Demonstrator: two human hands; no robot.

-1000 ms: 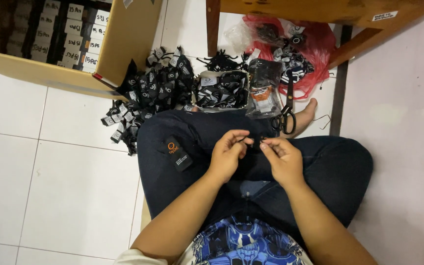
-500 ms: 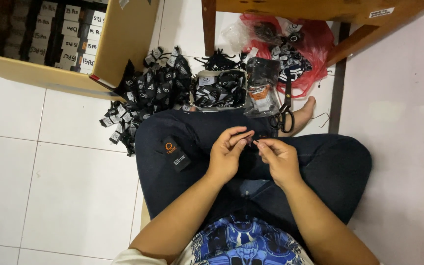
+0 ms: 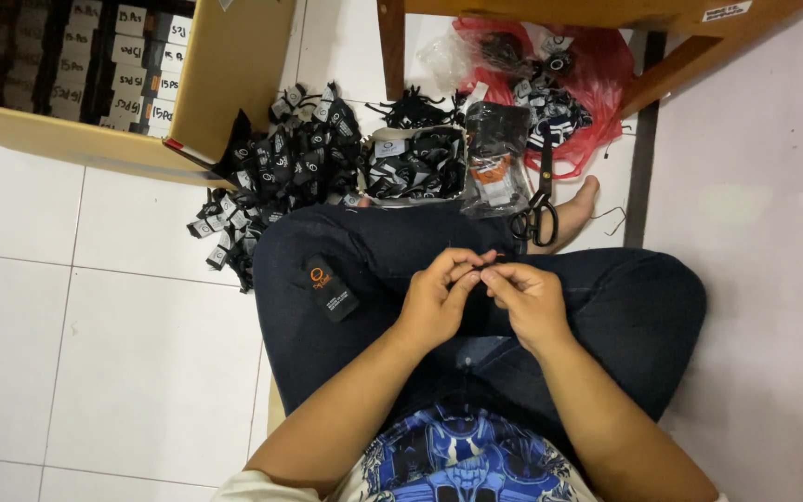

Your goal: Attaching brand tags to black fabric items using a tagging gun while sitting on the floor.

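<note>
Seated cross-legged on the tiled floor [image 3: 123, 372], working over the lap. Left hand [image 3: 439, 302] and right hand [image 3: 527, 297] brought together, fingertips pinched on a small dark piece [image 3: 493, 270] with a thin thread, too small to make out clearly. One black hang tag [image 3: 330, 288] lying flat on the left thigh, apart from both hands. Just beyond the knees, a heap of black tags [image 3: 281, 177] spilling toward the open cardboard box [image 3: 225, 84], already lined with rows of packed bundles. Scissors [image 3: 539, 209] resting beside a clear plastic packet [image 3: 496, 158], near the foot. Red plastic bag [image 3: 587, 74] under the wooden stool. Judging by the heap, plenty left loose; judging by the box, a good share already packed.
</note>
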